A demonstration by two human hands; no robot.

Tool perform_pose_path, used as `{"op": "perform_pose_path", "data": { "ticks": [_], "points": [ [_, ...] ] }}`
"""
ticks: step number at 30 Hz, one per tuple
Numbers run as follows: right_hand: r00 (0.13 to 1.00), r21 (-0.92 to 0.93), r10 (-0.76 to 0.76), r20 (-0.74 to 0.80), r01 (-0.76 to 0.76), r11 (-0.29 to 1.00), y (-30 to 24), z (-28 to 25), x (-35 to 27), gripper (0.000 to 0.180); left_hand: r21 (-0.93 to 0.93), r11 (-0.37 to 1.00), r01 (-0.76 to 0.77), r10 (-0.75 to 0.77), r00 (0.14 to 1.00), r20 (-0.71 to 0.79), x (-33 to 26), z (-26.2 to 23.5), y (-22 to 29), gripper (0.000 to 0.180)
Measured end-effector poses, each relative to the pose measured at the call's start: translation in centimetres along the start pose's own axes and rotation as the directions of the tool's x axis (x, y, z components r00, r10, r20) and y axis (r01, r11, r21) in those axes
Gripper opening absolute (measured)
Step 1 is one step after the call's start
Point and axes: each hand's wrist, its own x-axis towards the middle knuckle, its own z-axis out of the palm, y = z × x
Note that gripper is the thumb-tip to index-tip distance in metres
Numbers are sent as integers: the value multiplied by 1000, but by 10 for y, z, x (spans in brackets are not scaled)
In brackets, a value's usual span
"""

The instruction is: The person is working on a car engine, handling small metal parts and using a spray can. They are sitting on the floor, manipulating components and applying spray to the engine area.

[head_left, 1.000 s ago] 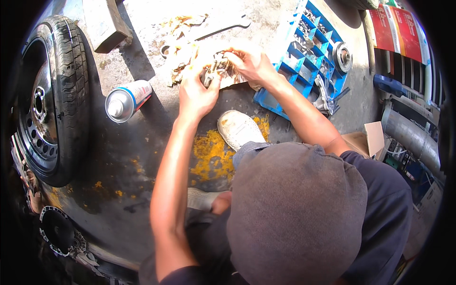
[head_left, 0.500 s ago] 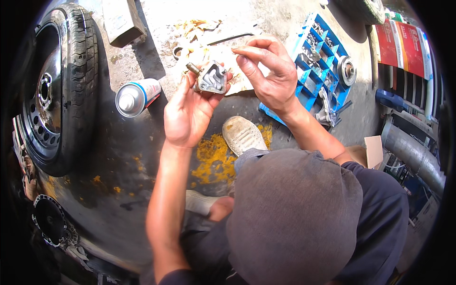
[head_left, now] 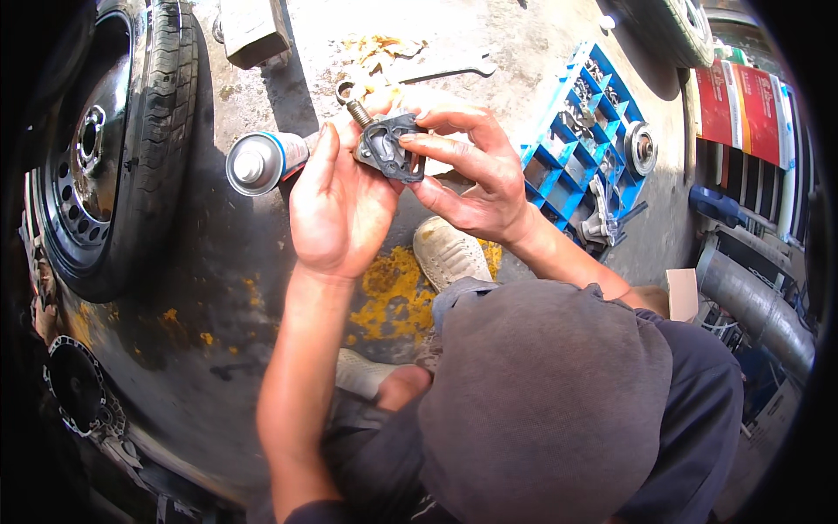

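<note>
My left hand [head_left: 340, 210] cradles a small metal housing [head_left: 384, 144] with a hollow, ribbed inside turned up. A coiled or threaded stud [head_left: 358, 113] sticks out of its far left corner. My right hand [head_left: 480, 170] grips the housing's right edge, fingertips on its top and thumb at the lower corner. Dark edging shows along the housing's rim; whether it is a separate piece I cannot tell. Just left of my left hand stands a spray can [head_left: 255, 163]. Beyond the hands lie a wrench [head_left: 445, 65] and a crumpled yellowish cloth [head_left: 375, 52].
A blue compartment tray [head_left: 559, 162] holding small hardware lies to the right, with a round pulley-like part [head_left: 641, 147] at its edge. A wheel with tire [head_left: 161, 131] stands at left. A rectangular block [head_left: 253, 39] sits at far left. My shoe [head_left: 449, 251] is below the hands.
My right hand has come left and down from above the cloth onto the housing. The housing's rim now looks darker. The wrench shows more fully.
</note>
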Motion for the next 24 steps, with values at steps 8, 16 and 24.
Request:
{"op": "perform_pose_path", "data": {
  "ticks": [8,16,24],
  "points": [
    [991,147,121,56,-128,981,0,6,-3,46,6,1000,-10,10,1000,12,-2,-6,3,29],
    [965,181,252,75,-262,948,-5,8,2,54,47,999,-12,12,1000,5,-1,-10,3,53],
    [884,258,423,200,-464,847,2,7,-2,52,282,959,29,-18,999,-42,0,-13,5,44]
  ]
}}
